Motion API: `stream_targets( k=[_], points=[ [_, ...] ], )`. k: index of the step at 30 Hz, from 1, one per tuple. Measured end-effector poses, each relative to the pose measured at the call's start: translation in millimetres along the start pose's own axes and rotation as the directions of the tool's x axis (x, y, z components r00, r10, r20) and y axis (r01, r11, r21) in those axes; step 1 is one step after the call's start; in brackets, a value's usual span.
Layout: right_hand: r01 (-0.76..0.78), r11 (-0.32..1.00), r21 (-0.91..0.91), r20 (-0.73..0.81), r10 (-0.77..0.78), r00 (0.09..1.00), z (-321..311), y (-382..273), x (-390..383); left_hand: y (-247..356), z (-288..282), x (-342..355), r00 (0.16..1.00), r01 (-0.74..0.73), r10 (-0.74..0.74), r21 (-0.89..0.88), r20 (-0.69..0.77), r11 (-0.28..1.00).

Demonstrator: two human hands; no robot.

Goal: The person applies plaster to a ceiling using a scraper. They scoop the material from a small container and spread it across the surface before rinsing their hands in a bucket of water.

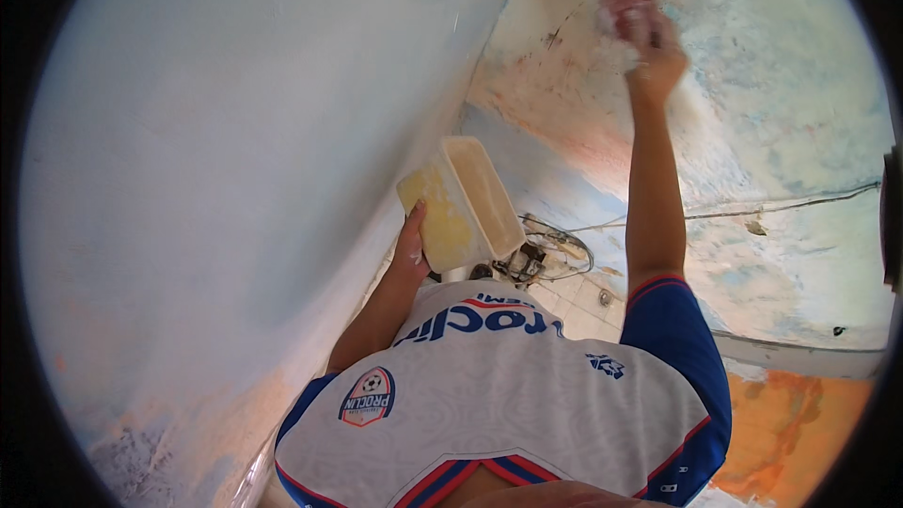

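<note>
My left hand (412, 246) is closed on the left edge of a flat yellow rectangular piece (444, 222) smeared with white, its thumb lying on the face. Right against this piece is a pale rectangular tub (513, 226) with a tan inside; I cannot tell whether the two are one object. My right arm stretches far up and to the right. At its end my right hand (661, 61) is closed around a dark reddish thing (628, 7), at the patchy wall. Motion blurs that thing, so its kind does not show.
A smooth bluish-white wall (216, 132) fills the left. The right wall (771, 122) has rough, patchy paint and a dark cable (781, 210) running across it. Coiled wires and a dark device (527, 263) lie below the tub, over a tiled floor (588, 296).
</note>
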State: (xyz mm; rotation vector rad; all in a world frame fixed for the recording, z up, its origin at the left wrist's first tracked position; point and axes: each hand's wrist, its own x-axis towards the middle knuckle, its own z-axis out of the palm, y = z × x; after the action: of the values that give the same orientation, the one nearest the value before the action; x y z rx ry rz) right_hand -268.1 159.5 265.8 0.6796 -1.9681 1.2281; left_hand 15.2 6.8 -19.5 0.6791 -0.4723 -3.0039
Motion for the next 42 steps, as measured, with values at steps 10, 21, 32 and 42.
stream_targets(
  k=[10,21,32,42],
  points=[
    [0.450,0.527,-0.721,0.666,0.350,0.659,56.0,57.7,-72.4,-4.2,-0.1,-2.1,0.998,0.012,-0.011,-0.010,0.055,1.000],
    [0.282,0.826,-0.489,0.706,0.184,0.684,48.7,60.2,-102.7,-3.0,0.6,1.1,0.999,-0.001,0.001,-0.006,0.033,1.000],
    [0.019,0.993,-0.117,0.001,-0.019,1.000,-25.9,-14.9,-11.9,2.5,2.0,-9.4,1.000,-0.018,0.018,0.017,0.005,1.000],
    [0.334,0.599,-0.728,0.618,0.363,0.697,32.8,65.7,-56.9,3.1,-10.1,-2.7,0.996,0.058,-0.057,-0.003,0.068,0.998]
  ],
)
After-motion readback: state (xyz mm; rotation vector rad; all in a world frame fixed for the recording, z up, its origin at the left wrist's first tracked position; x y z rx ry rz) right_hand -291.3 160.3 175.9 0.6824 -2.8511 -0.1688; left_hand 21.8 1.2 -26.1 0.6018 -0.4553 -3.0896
